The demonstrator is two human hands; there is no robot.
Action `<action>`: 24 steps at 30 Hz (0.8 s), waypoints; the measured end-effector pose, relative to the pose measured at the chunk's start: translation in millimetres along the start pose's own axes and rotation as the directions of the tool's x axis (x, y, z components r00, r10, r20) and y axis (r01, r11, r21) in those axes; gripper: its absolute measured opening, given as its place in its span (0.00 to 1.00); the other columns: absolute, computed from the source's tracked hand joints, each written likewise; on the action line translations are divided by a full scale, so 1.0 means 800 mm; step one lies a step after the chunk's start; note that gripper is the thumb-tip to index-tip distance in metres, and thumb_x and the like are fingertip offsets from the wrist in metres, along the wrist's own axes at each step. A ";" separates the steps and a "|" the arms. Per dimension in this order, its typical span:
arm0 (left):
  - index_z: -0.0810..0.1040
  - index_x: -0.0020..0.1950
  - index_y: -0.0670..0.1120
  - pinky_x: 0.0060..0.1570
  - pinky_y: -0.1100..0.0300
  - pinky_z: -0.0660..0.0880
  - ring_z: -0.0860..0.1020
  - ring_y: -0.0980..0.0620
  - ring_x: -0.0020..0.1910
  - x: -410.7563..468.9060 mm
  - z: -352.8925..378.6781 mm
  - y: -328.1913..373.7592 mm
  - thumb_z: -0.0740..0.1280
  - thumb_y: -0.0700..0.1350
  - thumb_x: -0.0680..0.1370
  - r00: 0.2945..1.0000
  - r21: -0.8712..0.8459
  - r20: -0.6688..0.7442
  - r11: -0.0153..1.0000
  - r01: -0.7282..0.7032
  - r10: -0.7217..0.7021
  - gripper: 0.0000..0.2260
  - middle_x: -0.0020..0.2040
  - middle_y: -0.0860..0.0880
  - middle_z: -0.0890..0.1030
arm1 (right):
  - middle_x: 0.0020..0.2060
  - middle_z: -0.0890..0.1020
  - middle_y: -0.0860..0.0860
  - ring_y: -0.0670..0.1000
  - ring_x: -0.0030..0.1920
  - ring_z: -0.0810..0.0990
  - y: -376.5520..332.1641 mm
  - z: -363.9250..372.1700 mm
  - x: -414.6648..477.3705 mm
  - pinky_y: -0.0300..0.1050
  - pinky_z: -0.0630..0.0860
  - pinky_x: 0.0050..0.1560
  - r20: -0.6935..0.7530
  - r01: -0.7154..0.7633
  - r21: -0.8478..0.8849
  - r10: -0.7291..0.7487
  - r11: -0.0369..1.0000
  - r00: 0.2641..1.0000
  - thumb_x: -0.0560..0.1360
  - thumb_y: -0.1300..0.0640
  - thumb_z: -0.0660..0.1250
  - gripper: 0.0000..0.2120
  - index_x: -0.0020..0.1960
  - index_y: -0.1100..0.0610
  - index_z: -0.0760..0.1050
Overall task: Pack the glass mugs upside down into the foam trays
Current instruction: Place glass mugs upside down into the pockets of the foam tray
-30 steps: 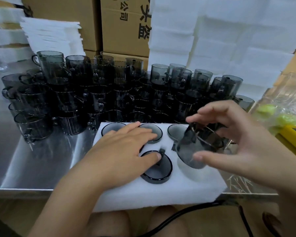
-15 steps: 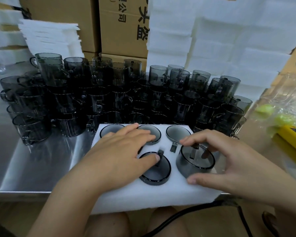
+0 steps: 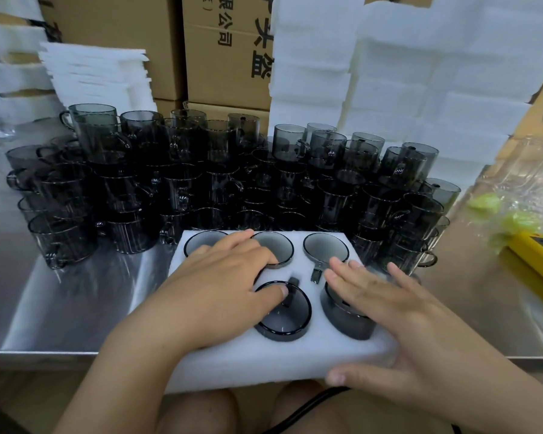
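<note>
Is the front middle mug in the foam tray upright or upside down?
Upside down: the mug shows its flat base on top, its body sunk in the foam tray.

My bare hands, arms and knees

My left hand [image 3: 226,286] and my right hand [image 3: 386,311] are bare, and the nails are cut short and rounded. They show best on my left thumbnail [image 3: 284,289] and my right thumbnail [image 3: 334,378]. My left forearm [image 3: 132,364] and my right forearm [image 3: 483,380] are bare from the wrist to the edge of the view. Low in the view are my left knee [image 3: 198,411] and my right knee [image 3: 298,399], bare and rounded. A thin black cable [image 3: 304,408] slants past my right knee, and I cannot tell whether it belongs to anything I wear.
</note>
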State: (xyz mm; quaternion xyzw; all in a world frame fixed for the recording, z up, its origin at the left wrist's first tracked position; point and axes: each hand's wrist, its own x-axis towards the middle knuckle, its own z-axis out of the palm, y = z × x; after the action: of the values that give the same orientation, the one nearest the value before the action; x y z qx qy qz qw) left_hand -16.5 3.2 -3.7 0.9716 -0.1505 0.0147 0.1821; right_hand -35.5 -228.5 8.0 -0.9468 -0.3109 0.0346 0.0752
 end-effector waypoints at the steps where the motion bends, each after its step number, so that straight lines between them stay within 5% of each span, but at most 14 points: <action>1: 0.65 0.64 0.62 0.65 0.61 0.50 0.42 0.70 0.72 0.000 0.000 0.000 0.52 0.63 0.76 1.000 -0.002 -0.002 1.000 0.001 -0.001 0.18 0.67 0.69 0.62 | 0.68 0.37 0.24 0.27 0.68 0.32 -0.001 -0.001 0.000 0.37 0.29 0.71 0.015 -0.004 -0.038 0.005 0.999 1.000 0.57 0.18 0.46 0.44 0.68 0.31 0.36; 4: 0.65 0.64 0.62 0.62 0.63 0.50 0.42 0.70 0.71 -0.001 0.000 0.001 0.53 0.62 0.77 1.000 -0.005 -0.007 1.000 0.003 -0.003 0.17 0.67 0.68 0.62 | 0.67 0.33 0.25 0.30 0.68 0.28 0.000 0.005 -0.001 0.39 0.26 0.69 0.028 0.011 -0.126 -0.007 0.992 1.000 0.57 0.19 0.45 0.45 0.68 0.32 0.32; 12: 0.66 0.64 0.62 0.63 0.63 0.51 0.41 0.71 0.71 -0.002 0.001 0.000 0.53 0.62 0.77 1.000 -0.010 -0.018 1.000 -0.003 0.003 0.17 0.69 0.68 0.61 | 0.67 0.31 0.26 0.31 0.67 0.27 0.002 0.018 0.000 0.33 0.30 0.70 -0.037 0.025 -0.033 -0.026 0.999 0.999 0.60 0.21 0.53 0.47 0.67 0.34 0.30; 15: 0.65 0.66 0.61 0.66 0.62 0.51 0.42 0.72 0.70 -0.001 0.002 -0.001 0.53 0.63 0.77 1.000 0.003 -0.020 1.000 -0.008 0.008 0.19 0.70 0.68 0.61 | 0.67 0.29 0.28 0.32 0.68 0.28 0.013 0.018 0.002 0.34 0.37 0.73 0.045 0.020 0.091 -0.024 0.996 0.999 0.67 0.28 0.61 0.45 0.67 0.33 0.30; 19: 0.65 0.64 0.64 0.66 0.62 0.50 0.41 0.76 0.63 0.000 0.001 -0.002 0.51 0.64 0.75 1.000 -0.013 -0.024 1.000 -0.017 0.017 0.19 0.66 0.71 0.61 | 0.69 0.57 0.25 0.30 0.71 0.54 0.019 0.014 -0.010 0.41 0.54 0.73 -0.135 0.000 0.644 0.113 0.765 0.984 0.66 0.25 0.61 0.37 0.71 0.30 0.54; 24: 0.65 0.64 0.64 0.65 0.63 0.50 0.40 0.77 0.62 -0.002 0.002 -0.001 0.52 0.63 0.76 0.999 -0.023 -0.046 0.999 -0.024 0.023 0.17 0.64 0.71 0.62 | 0.63 0.73 0.32 0.34 0.65 0.69 0.019 0.030 0.009 0.41 0.67 0.69 -0.289 0.033 0.773 0.306 0.633 0.907 0.69 0.45 0.66 0.23 0.64 0.40 0.71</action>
State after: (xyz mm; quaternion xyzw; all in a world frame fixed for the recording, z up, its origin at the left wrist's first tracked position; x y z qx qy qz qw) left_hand -18.2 3.8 -5.7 0.9670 -0.1579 0.0371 0.1965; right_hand -23.8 -233.7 -17.9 -0.8334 -0.1709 -0.0230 0.5250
